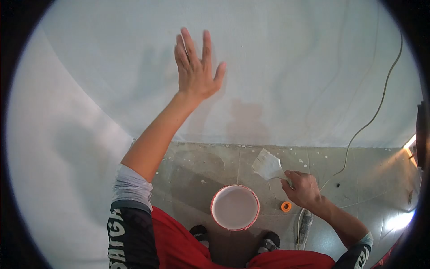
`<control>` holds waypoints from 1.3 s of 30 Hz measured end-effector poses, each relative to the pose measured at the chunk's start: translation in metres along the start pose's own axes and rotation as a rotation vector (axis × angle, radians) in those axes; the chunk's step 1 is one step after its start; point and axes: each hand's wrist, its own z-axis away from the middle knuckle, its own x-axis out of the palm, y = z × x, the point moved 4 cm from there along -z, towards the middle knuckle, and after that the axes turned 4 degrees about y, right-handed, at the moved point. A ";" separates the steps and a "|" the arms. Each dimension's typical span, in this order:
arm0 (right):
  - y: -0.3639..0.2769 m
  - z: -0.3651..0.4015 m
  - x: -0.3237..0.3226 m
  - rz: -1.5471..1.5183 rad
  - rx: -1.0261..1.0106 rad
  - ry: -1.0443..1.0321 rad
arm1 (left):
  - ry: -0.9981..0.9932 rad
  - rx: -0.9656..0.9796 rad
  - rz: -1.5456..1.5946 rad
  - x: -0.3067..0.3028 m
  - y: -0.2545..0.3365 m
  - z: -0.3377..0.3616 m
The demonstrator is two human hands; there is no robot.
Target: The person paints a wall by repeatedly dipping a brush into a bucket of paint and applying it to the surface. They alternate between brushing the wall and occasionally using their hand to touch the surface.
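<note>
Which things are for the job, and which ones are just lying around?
Probably for the job:
scraper, in the right hand
bucket of white stuff
wall, with the left hand raised to it

Seemingly just lying around:
orange ring, beside the bucket
cable
grey thing on the floor, too unclear to name

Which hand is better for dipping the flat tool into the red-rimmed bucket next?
Probably the right hand: it grips the flat tool, low down and near the red-rimmed bucket. The left hand is farther away, up at the wall, empty with its fingers spread.
</note>
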 end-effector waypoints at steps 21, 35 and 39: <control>-0.035 0.003 -0.040 0.151 0.082 -0.002 | 0.045 -0.782 0.038 0.020 -0.141 0.030; -0.117 0.036 -0.099 0.156 0.642 0.157 | 0.066 -0.846 -0.031 0.048 -0.156 0.131; -0.112 0.032 -0.108 0.077 0.664 0.248 | 0.027 -0.777 -0.048 0.051 -0.148 0.156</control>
